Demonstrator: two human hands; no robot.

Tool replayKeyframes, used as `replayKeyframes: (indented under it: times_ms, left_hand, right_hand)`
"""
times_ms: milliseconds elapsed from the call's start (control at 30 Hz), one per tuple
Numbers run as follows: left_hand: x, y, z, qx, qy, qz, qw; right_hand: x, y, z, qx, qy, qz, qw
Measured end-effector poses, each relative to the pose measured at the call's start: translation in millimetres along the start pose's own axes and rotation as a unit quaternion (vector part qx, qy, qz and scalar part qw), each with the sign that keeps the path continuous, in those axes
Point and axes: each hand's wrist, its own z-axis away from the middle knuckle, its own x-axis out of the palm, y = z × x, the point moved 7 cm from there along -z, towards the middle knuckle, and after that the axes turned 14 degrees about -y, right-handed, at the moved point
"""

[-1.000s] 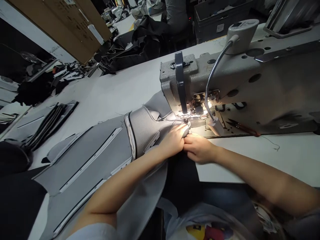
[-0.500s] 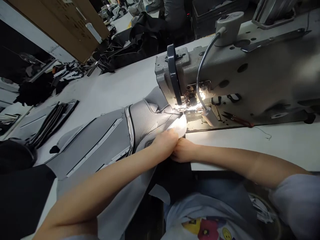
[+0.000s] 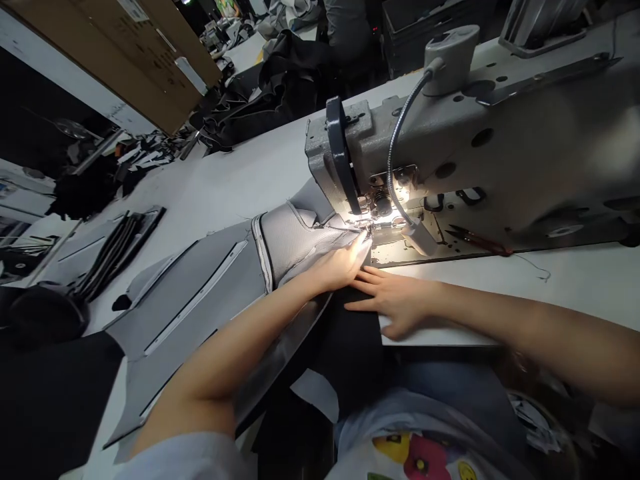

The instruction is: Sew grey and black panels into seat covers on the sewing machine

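Observation:
A large sewn grey fabric piece (image 3: 220, 267) with white strips and a dark-edged seam lies across the table, one end under the lit needle area of the sewing machine (image 3: 400, 153). My left hand (image 3: 337, 267) is closed on the grey fabric's edge just in front of the presser foot, fingertips pointing at the needle; the thumb is hidden. Beside it, my right hand (image 3: 395, 297) lies open, fingers spread over the black fabric (image 3: 350, 333) and the table's front edge. The black fabric hangs down toward my lap.
Red-handled snips (image 3: 483, 243) lie on the machine bed, a loose thread beside them. A bendable lamp (image 3: 420, 237) hangs close right of the needle. Stacked fabric pieces (image 3: 117, 250) sit at left, dark fabric (image 3: 280, 87) behind, and a cardboard box (image 3: 145, 53) at upper left.
My hands, bunched together before, have parted. The left moved forward toward the needle; the right opened and spread flat. More black fabric shows, and the grey piece's lower part has shifted.

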Motion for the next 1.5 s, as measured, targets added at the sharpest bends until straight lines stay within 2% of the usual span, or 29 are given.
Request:
replayKeyframes:
  times_ms: [100,233,333,467,600,700,800,967,1100,1300,1500]
  left_hand:
    - [7.4,4,-4,-0.006,-0.034,0.008,0.999]
    - [12.1,11,-1,0.012,-0.035,-0.018,0.999]
    - [9.3,10,3,-0.013,-0.026,-0.015,0.999]
    - [4.5,9,4,-0.042,-0.045,-0.015,0.998]
    - [4.3,7,0,-0.059,-0.072,0.007,0.996]
    - [5.9,2,-3,-0.06,-0.064,0.023,0.996]
    - [7.7,0,-5,-0.045,-0.045,0.018,0.998]
    - [9.7,-4,-8,-0.027,-0.038,0.045,0.998]
    - [2.0,-6,-12,-0.004,-0.03,0.061,0.998]
    - [-21.2,-10,-19,-0.036,-0.052,0.044,0.997]
    - [-24.1,-6,-19,-0.08,-0.066,-0.016,0.994]
  right_hand:
    - [0,1,12,0.045,-0.025,0.015,0.999]
    - [-1,4,-20,0.11,0.01,0.124,0.986]
    - [0,3,-30,0.115,0.025,0.177,0.977]
    - [1,2,-7,0.108,0.034,0.2,0.973]
    - [2,1,15,0.102,0.105,0.182,0.972]
    - [0,5,16,0.116,0.142,0.14,0.973]
    - [-1,9,9,0.142,0.123,0.144,0.972]
    - [-2,6,3,0.146,0.079,0.178,0.97]
    - [0,8,7,0.145,0.089,0.157,0.973]
    - [0,17,14,0.154,0.117,0.182,0.964]
    - [1,11,20,0.149,0.116,0.177,0.966]
